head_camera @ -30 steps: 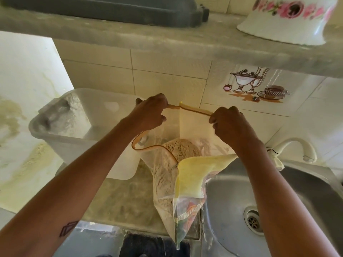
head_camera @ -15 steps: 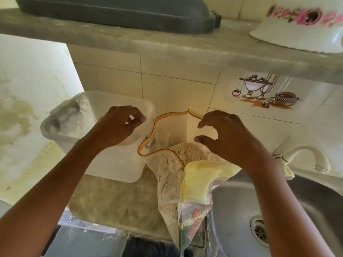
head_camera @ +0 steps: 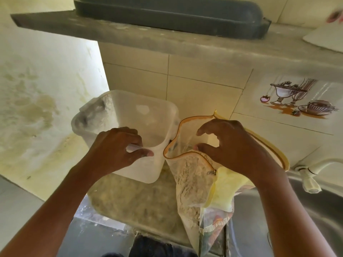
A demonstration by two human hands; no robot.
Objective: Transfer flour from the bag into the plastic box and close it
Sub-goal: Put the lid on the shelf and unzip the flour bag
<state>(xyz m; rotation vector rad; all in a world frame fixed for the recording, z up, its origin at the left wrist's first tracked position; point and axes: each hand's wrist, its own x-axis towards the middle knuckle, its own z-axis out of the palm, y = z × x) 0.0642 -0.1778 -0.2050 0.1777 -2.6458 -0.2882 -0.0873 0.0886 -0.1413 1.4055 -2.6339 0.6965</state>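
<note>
A tiled kitchen wall backs the dusty table (head_camera: 130, 201). The left hand (head_camera: 118, 147) has its fingers closed on the plastic box (head_camera: 133, 115) rim; the right hand (head_camera: 228, 147), fingers loosely curled, props the flour bag (head_camera: 189, 175) mouth open. The floppy bag could slump toward the sink (head_camera: 278, 210) and spill. Its print is unreadable.

Home kitchen, steel sink (head_camera: 297, 216), white tap (head_camera: 306, 175), tiled wall (head_camera: 185, 75), concrete shelf (head_camera: 167, 38)

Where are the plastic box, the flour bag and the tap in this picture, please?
plastic box (head_camera: 130, 112): head view, inner back wall.
flour bag (head_camera: 187, 175): head view, clear front panel over the flour.
tap (head_camera: 311, 186): head view, spout tip.
</note>
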